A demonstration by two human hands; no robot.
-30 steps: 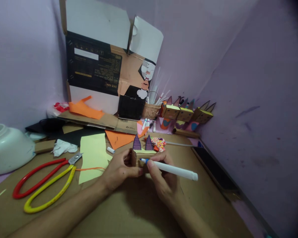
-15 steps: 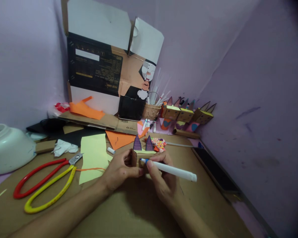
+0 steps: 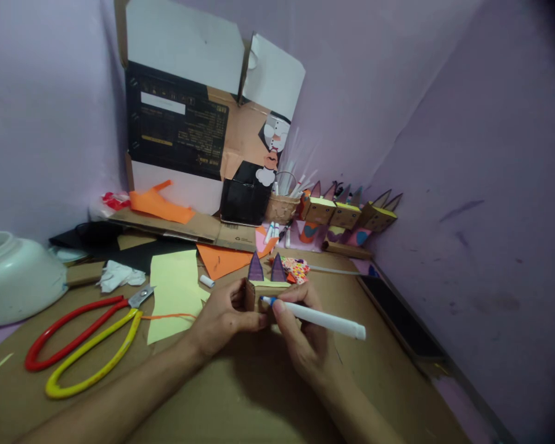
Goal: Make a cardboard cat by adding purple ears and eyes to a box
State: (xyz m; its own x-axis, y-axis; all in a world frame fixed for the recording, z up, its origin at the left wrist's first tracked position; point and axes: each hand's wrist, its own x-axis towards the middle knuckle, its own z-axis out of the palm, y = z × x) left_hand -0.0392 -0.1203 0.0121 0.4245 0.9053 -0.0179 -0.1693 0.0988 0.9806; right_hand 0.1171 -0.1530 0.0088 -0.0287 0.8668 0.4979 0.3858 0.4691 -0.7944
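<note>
Gripping, right hand (image 3: 311,345): 1 slim white plastic marker with blue tip (image 3: 329,320), pinched near the tip between thumb and fingers.
Gripping, left hand (image 3: 222,317): left side of 1 small brown cardboard box (image 3: 267,291), located between the hands, above or on the brown cardboard work surface (image 3: 203,407); contact underneath hidden.
Progress, as judged: 2 pointed purple ears (image 3: 256,269) and pale-yellow top in place; marking of the front seems under way, blue tip at its left part. Amount left cannot be told; fingers cover much of the front.
Orientation: marker tip points left and slightly away, long axis slanting to the right and nearer. Box ears up, front towards the person; longer side apparently left to right.
Beyond: 1 short white plastic cap (image 3: 207,281); 1 pale-yellow paper sheet (image 3: 173,290); 1 red-and-yellow-handled metal scissors (image 3: 141,296); 3 eared cardboard figures (image 3: 346,217).
</note>
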